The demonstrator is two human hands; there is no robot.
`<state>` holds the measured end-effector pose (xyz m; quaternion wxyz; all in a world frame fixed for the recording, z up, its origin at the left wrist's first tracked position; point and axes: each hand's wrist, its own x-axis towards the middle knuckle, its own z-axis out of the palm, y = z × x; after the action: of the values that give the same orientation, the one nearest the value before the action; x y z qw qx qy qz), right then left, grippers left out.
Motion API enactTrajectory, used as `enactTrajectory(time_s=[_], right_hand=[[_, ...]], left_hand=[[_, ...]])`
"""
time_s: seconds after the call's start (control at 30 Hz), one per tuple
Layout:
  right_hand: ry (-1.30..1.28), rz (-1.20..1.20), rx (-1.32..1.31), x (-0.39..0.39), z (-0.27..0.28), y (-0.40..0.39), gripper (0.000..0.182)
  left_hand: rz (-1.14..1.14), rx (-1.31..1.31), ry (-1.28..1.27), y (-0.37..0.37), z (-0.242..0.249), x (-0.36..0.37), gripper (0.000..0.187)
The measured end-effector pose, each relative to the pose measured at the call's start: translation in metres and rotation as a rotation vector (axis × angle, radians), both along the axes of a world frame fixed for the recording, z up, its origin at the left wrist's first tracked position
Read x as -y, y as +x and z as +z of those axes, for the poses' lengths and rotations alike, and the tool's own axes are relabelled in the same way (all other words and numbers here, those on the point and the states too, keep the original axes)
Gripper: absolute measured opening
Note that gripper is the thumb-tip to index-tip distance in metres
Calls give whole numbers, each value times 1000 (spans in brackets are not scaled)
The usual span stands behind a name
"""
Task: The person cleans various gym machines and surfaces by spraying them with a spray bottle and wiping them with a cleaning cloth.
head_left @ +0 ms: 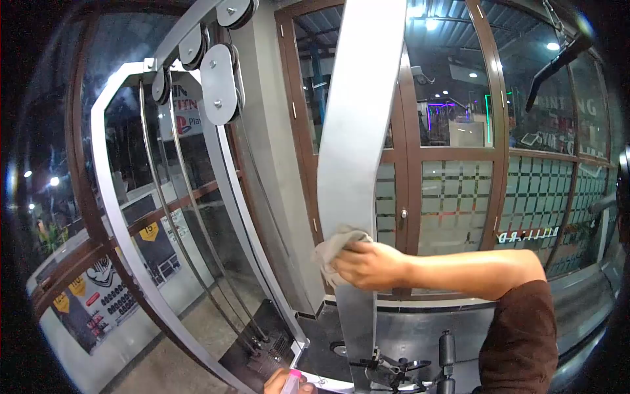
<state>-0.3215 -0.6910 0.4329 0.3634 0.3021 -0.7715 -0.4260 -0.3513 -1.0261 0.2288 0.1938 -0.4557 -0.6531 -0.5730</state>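
Head view: the grey cloth [333, 248] is pressed against the front of the silver upright beam [357, 151] of the gym machine, bunched under your right hand [369, 264], whose fingers clench it. Your right arm comes in from the right, brown sleeve [522, 341] at the shoulder. Your left hand [283, 382] sits low at the bottom edge, wrapped around a pink-capped bottle [293, 379]. To the left, cables run over pulleys [220, 79] inside a curved frame; behind stand brown-framed glass doors [453, 164].
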Motion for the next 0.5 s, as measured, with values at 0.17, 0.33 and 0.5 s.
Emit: enactTrajectory(time_s=[0.17, 0.33, 0.5], right_hand=[[136, -42, -276, -19, 202, 24, 12], [-500, -180, -782, -49, 406, 74, 49], [-396, -40, -886, -57, 400, 76, 50]], left_hand=[[107, -216, 6, -6, 23, -9, 20], [48, -181, -28, -4, 35, -26, 14], [-33, 164, -2, -21, -35, -27, 20]])
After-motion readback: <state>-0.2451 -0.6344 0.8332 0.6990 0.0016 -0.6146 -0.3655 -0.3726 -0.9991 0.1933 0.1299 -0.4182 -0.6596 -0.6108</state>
